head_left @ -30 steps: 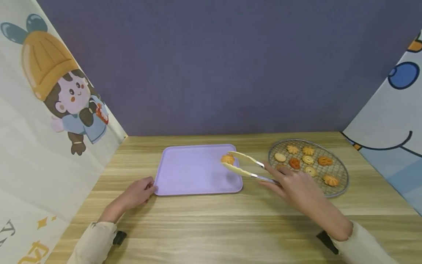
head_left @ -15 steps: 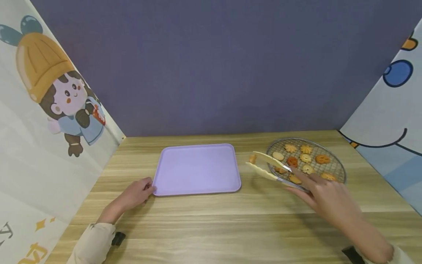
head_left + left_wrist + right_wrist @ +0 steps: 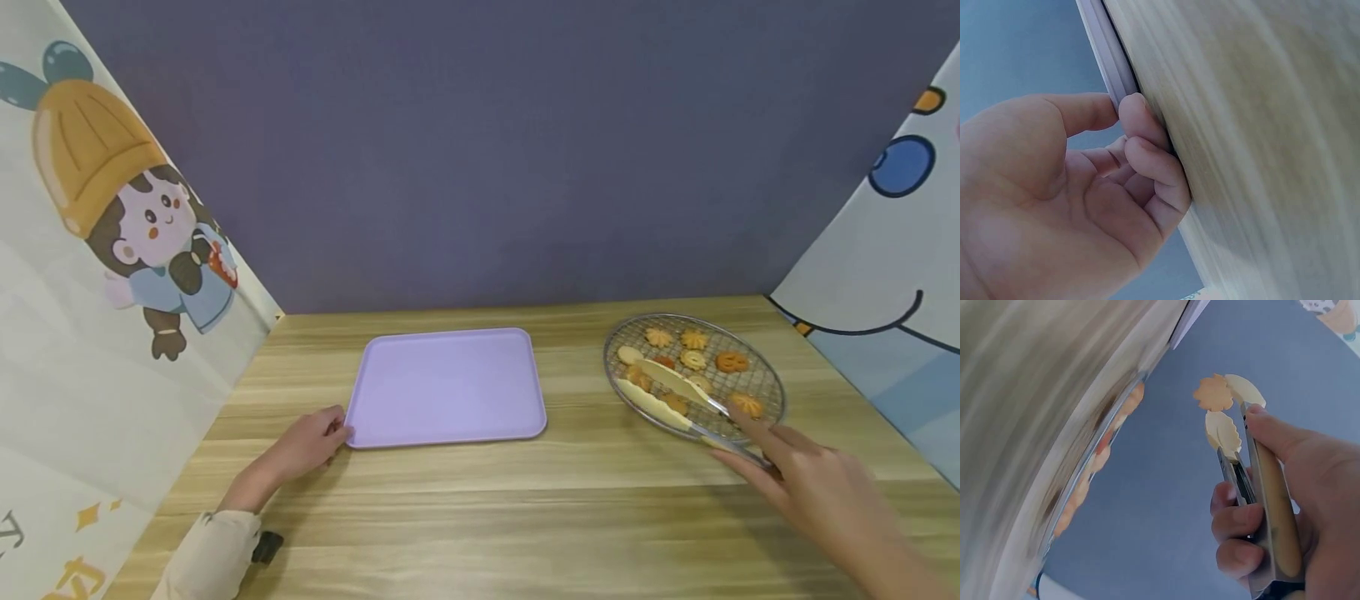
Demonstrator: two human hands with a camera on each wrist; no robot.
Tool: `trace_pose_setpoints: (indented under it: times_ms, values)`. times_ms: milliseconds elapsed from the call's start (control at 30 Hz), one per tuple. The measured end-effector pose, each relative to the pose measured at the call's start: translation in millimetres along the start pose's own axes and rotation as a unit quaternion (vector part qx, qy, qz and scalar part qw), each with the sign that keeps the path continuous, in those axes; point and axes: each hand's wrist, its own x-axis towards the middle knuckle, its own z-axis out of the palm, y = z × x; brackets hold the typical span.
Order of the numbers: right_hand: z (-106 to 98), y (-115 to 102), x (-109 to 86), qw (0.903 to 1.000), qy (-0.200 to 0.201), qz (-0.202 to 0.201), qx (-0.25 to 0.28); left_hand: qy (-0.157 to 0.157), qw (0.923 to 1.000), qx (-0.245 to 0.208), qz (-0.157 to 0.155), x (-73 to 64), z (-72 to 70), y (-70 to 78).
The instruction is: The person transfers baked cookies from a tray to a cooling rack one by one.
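Observation:
My left hand [image 3: 306,446] pinches the near left corner of a lilac rectangular tray [image 3: 448,387] between thumb and fingers; the left wrist view shows the tray's rim [image 3: 1107,53] caught there. My right hand [image 3: 821,492] grips a pair of metal food tongs [image 3: 671,381] with cream scalloped tips. Between those tips sits a golden flower-shaped cookie [image 3: 1213,392], held above the rack in the right wrist view. From the head, the tongs overlap the near left part of a round wire rack [image 3: 784,392] and partly cover some cookies on it.
Several cookies lie spread on the rack, among them a pretzel-shaped one [image 3: 732,362] and a pale oval one [image 3: 630,356]. All stands on a wood-grain table [image 3: 450,517]. A dark blue panel [image 3: 480,158] rises behind, with printed panels at both sides.
The tongs, with the cookie in their tips, have moved right from over the tray's right edge to over the rack. My left hand stays at the tray corner.

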Motion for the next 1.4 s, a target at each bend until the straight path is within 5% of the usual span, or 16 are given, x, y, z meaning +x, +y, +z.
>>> trace_pose_setpoints:
  times_ms: [433, 700, 900, 1067, 1400]
  values:
    - [-12.7, 27.7, -40.7, 0.9913, -0.062, 0.110, -0.035, 0.002, 1.0000, 0.001, -0.005, -3.0, -0.5, 1.6]
    - [-3.2, 42.0, -45.3, 0.9839, -0.112, 0.137, -0.027, 0.002, 1.0000, -0.002, -0.009, -4.2, -1.3, 5.6]
    - [-2.8, 53.5, -47.1, 0.9683, -0.185, 0.166, -0.028, 0.002, 1.0000, 0.004, -0.007, -4.7, -1.7, 6.5]
    - [-4.3, 57.0, -51.3, 0.9678, -0.153, 0.199, -0.020, -0.001, 1.0000, 0.001, -0.002, -4.2, -2.4, 5.6]
    - [-7.5, 58.2, -66.7, 0.9820, -0.074, 0.171, -0.031, -0.002, 1.0000, 0.002, 0.000, -3.8, -1.6, 4.9]
